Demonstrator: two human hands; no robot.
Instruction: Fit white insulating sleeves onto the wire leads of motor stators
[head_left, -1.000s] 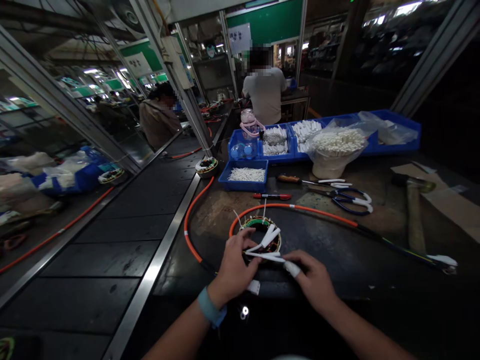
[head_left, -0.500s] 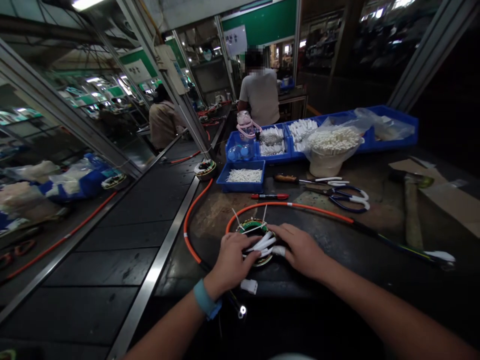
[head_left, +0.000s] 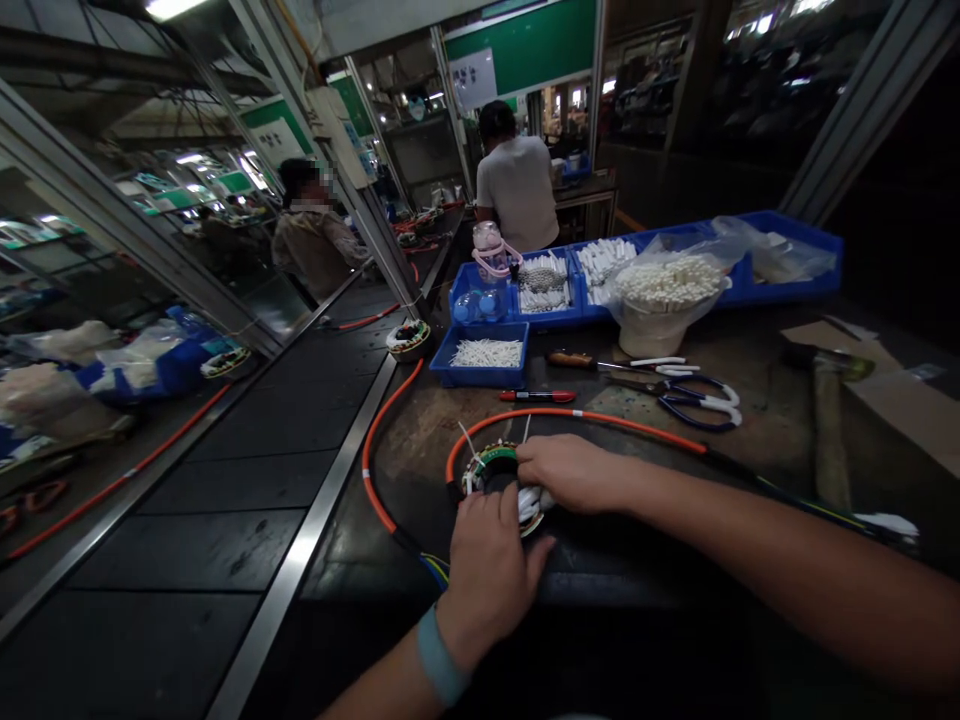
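Note:
A round motor stator (head_left: pixel 491 458) with a green inner rim lies on the bench before me. Two thin white cable ties (head_left: pixel 466 436) stick up from its far side. White sleeved leads (head_left: pixel 529 503) are bunched inside the near right part of the ring. My left hand (head_left: pixel 491 550) is closed over the near left rim, its fingertips reaching into the ring. From the right, my right hand (head_left: pixel 562 470) bends its fingers together at the ring's right side, above the white leads. What its fingertips pinch is hidden.
Behind the stator are a red marker (head_left: pixel 536 396), a blue tray (head_left: pixel 480 378) of small white pieces, a screwdriver (head_left: pixel 571 358) and scissors (head_left: pixel 697 398). Blue bins (head_left: pixel 547 316) line the back. A hammer (head_left: pixel 831 430) lies right. An orange cable (head_left: pixel 373 430) curves left, beside the conveyor (head_left: pixel 247 500).
My left hand has turned and moved from the white leads onto the stator's near rim. My right hand has shifted left over the ring. The white connector near the bench edge is no longer visible.

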